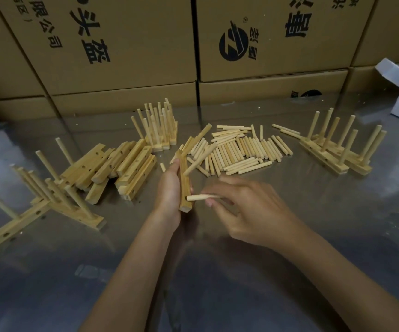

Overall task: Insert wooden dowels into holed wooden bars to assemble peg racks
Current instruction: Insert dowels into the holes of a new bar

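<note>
Head view: the left hand (169, 188) is closed around a holed bar (184, 185) above the surface's (217, 271) middle, two dowels already seated. The right hand (246, 212) pinches a dowel (201, 197) at its lower hole. Finished racks (335, 149) stand right and left; bare bars (121, 168) and loose dowels (239, 149) remain. Boxes (121, 44) carry Chinese print, including "头盔".

Dim, warm indoor light. The shiny grey metal tabletop (289, 236) carries soft pale glare at right and left of frame. The right hand (248, 212) is motion-blurred. Wide-angle distortion bends the printed brown cardboard boxes (121, 44) at the frame's edges.
</note>
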### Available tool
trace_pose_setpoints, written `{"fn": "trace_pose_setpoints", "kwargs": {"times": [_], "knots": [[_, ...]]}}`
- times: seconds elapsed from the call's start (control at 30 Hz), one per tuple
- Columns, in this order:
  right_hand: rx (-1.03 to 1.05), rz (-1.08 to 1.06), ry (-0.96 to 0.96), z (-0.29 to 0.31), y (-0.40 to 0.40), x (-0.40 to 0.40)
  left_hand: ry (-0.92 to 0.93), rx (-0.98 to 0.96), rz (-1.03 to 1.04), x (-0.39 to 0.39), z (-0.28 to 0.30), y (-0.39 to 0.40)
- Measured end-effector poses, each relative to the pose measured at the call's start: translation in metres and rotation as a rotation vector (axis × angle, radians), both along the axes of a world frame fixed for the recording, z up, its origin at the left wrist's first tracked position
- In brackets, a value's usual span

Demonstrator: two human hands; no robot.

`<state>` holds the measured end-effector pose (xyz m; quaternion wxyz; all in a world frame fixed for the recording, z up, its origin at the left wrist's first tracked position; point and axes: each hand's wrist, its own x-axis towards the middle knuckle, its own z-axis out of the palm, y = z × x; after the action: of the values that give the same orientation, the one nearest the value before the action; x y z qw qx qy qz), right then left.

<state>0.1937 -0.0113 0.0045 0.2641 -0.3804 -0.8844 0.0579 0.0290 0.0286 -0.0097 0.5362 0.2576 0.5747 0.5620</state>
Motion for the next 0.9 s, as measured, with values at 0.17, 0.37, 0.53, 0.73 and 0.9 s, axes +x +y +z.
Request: {"fn": "trace_pose_setpoints", "kwargs": {"times": [0.17, 0.37, 0.53, 0.73, 0.9], "knots": [[0.083, -0.019, -0.148, 0.004, -0.005, -0.002, 0.083, -0.034, -0.004, 0.009, -0.006, 0.001], [0.078, -0.017, -0.254, 0.011, -0.004, -0.008, 0.187, 0.049, -0.034, 0.015, -0.020, 0.004], [-0.043, -0.028, -0.205, 0.014, 0.001, -0.014, 0.154, 0.053, -0.021, 0.014, -0.022, 0.005], [-0.199, -0.071, -0.049, 0.013, 0.004, -0.016, 0.186, 0.083, 0.021, 0.017, -0.023, 0.006], [-0.280, -0.079, 0.059, 0.018, 0.005, -0.011, 0.182, 0.146, -0.014, 0.023, -0.022, 0.003]]}}
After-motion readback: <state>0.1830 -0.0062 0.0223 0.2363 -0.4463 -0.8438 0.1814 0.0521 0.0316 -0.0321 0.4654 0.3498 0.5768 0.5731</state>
